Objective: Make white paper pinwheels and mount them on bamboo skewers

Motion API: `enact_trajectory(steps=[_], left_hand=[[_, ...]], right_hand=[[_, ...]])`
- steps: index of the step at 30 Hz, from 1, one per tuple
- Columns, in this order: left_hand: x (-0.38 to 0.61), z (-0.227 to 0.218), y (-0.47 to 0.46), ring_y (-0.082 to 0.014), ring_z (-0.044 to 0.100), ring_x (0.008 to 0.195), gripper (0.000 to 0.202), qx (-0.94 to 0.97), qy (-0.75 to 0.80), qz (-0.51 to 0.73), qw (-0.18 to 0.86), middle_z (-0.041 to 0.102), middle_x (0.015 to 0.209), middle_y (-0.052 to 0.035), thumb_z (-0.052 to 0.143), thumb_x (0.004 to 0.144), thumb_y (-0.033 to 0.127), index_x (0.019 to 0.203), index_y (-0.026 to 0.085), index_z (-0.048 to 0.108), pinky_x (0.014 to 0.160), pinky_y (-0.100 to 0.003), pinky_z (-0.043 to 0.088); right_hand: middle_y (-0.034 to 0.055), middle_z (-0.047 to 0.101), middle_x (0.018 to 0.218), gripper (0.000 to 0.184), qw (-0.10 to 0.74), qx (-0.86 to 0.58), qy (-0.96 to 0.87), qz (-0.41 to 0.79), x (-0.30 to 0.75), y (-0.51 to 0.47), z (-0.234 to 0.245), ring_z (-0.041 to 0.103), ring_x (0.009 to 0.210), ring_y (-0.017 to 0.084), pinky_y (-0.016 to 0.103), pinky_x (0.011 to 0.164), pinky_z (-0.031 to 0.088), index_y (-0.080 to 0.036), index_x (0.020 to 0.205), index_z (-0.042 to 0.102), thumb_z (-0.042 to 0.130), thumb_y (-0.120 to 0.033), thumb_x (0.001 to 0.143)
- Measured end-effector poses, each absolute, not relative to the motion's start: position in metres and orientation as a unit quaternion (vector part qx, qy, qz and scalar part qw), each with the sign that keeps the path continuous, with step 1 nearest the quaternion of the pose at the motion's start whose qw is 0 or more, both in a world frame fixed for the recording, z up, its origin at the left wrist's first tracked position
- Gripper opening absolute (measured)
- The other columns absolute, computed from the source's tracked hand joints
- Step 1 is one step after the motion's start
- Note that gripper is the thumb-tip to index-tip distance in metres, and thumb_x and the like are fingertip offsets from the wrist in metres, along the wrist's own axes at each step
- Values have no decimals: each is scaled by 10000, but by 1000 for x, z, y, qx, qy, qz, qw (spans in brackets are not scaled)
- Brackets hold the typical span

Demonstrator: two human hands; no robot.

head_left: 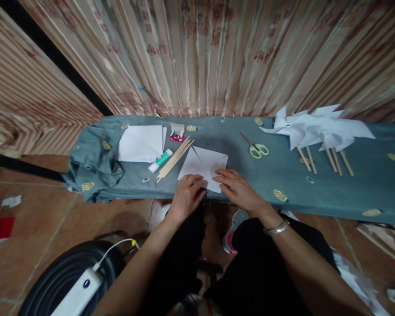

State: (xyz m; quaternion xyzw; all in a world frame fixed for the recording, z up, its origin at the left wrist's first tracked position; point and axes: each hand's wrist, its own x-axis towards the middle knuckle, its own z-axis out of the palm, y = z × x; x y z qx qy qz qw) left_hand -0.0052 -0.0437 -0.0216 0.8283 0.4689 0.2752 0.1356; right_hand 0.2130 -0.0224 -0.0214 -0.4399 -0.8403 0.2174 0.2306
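Observation:
A square white sheet of paper (206, 162) lies on the cloth in front of me, with slits running in from its corners. My left hand (187, 195) is at its near left edge, fingers bent together over the paper. On the right side of the sheet, my right hand (238, 188) rests with its fingers stretched out and slightly apart. Left of the sheet are several thin wooden sticks (175, 160) and a green and white glue stick (160, 160). Scissors (257, 150) with pale green handles lie to the right.
The narrow table has a grey-green cloth (339, 195). White sheets (141, 142) are stacked at left, beside a small open red box (177, 132) of metal pins. Several paper pinwheels (319, 127) on sticks lie at right. A curtain (197, 57) hangs behind.

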Motion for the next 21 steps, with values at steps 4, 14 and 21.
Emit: enact_trajectory(steps=[4,14,21], left_hand=[[4,-28,-41,-256,568,1016,236,814,491,283,130,654,1084,-100,628,853,212,1085,189,667,879,-455,501],[6,-38,-41,-218,584,938,183,783,502,345,124,688,989,-83,535,926,238,959,187,708,838,-397,483],[8,-37,-42,-215,578,928,157,769,508,364,136,694,970,-78,544,916,208,916,170,697,834,-391,470]], right_hand=[[117,593,1337,375,229,-440,-835,239,215,-21,-20,511,1243,267,510,1061,415,-209,1184,660,524,-141,841],[87,574,1368,489,222,-450,-785,362,224,-10,-15,514,1279,265,467,1088,395,-262,1208,652,722,-246,724],[72,709,1142,206,288,-481,-709,429,211,-5,-14,639,1101,244,433,1022,449,-244,957,741,676,-352,794]])
